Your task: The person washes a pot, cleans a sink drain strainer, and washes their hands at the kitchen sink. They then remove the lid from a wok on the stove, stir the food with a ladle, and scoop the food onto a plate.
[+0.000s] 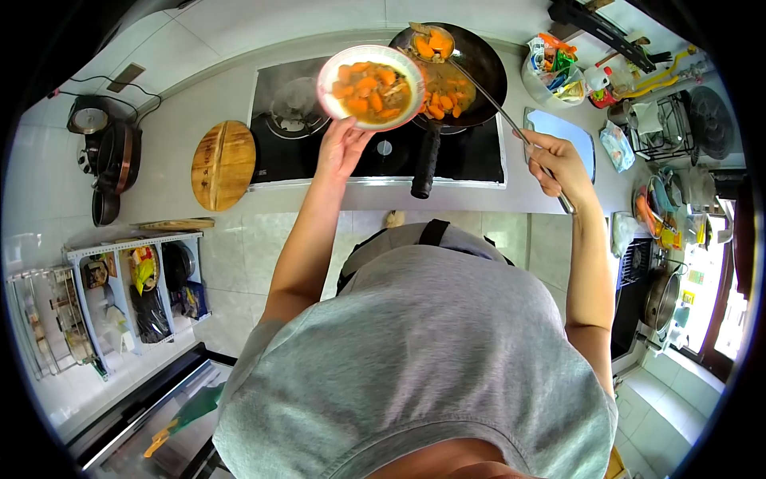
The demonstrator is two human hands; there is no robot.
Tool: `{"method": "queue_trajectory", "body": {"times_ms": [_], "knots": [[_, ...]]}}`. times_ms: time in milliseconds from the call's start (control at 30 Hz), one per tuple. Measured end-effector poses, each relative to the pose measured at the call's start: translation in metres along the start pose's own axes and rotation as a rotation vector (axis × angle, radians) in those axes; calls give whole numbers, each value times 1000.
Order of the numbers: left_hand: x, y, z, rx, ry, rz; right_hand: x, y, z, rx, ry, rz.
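Note:
My left hand (343,148) grips the near rim of a white bowl (325,80) with a reddish edge. Orange carrot pieces (377,102) in brown broth fill much of it. My right hand (558,169) is wrapped round the long metal handle of a ladle (488,96). The ladle's head, loaded with carrot pieces, is above the far part of a black wok (488,60), just right of the bowl. More carrots and broth lie in the wok, whose dark handle (428,164) points towards me.
The wok stands on a black gas hob (279,164). Left of it lies a round wooden lid (223,165); pots (120,160) stand farther left. On the right are a blue-white board (570,132) and a tub of packets (553,72). A shelf rack (132,247) stands at lower left.

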State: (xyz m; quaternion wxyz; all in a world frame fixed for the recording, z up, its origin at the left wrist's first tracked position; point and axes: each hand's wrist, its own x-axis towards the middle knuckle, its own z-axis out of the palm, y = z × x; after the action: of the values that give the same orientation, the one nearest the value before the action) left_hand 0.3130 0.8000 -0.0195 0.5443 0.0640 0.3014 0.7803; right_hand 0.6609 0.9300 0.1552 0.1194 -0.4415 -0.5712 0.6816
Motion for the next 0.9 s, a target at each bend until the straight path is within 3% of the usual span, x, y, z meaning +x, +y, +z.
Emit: {"method": "queue_trajectory", "body": {"times_ms": [133, 333, 400, 433, 500, 633, 700, 733, 800, 867, 900], "knots": [[35, -24, 13, -83, -147, -76, -17, -7, 17, -33, 32, -23], [49, -43, 32, -129, -127, -134, -25, 2, 26, -311, 110, -57], [50, -46, 32, -123, -112, -144, -23, 15, 25, -653, 247, -288], [50, -46, 30, -115, -118, -147, -26, 15, 25, -652, 249, -284], [49, -47, 27, -108, -125, -153, -30, 8, 26, -971, 359, -443], [45, -49, 23, -125, -99, -145, -23, 17, 15, -881, 346, -465], [44, -47, 20, -142, -100, -138, -23, 15, 14, -479, 304, -218], [44, -44, 17, -138, -121, -124, -21, 14, 10, -479, 299, -218], [41, -36, 9, -131, -139, -112, -16, 12, -4, -155, 254, -75], [37, -26, 0, -120, -133, -89, 2, 14, -17, -221, 259, -37], [38, -22, -9, -103, -120, -87, 17, 24, -24, -512, 308, -74]]}}
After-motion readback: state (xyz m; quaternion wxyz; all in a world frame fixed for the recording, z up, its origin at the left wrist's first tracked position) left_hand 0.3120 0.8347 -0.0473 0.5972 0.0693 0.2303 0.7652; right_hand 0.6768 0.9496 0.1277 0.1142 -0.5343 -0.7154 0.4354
